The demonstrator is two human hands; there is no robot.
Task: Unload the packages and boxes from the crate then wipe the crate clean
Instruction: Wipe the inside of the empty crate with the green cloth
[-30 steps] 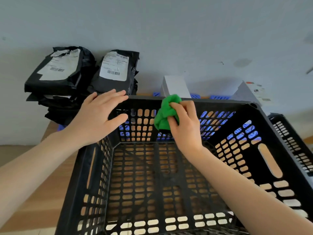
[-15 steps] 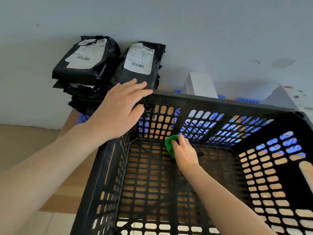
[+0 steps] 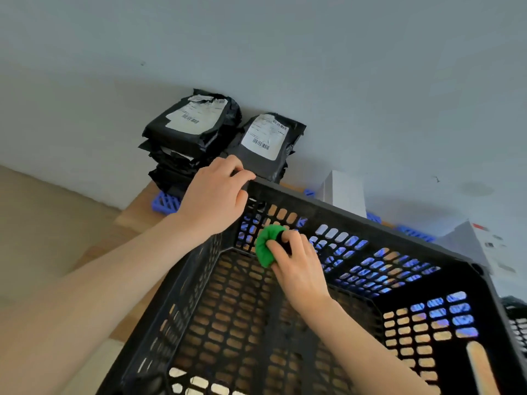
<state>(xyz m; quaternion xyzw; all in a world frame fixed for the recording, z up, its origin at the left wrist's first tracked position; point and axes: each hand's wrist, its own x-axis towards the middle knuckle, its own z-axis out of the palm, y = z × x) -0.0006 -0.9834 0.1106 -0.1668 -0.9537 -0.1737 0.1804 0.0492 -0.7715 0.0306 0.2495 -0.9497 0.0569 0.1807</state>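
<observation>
Crate (image 3: 356, 220) sits on wooden table (image 3: 137, 218) by grey wall (image 3: 342, 67); left hand (image 3: 214, 201) grips its far rim, right hand (image 3: 299, 266) clutches green cloth (image 3: 265, 249).

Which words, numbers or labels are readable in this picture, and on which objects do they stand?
No text can be read.
Label on the left black package: barcode and print, too blurred.
Label on the right black package: barcodes and print, too blurred.
The white box at right: red and dark marks, too small.

Parcel-handling storeroom corner: stacked black labelled mailers (image 3: 196, 129), white box (image 3: 343, 191), plastic crate (image 3: 370, 223), plain grey wall (image 3: 313, 52).
</observation>
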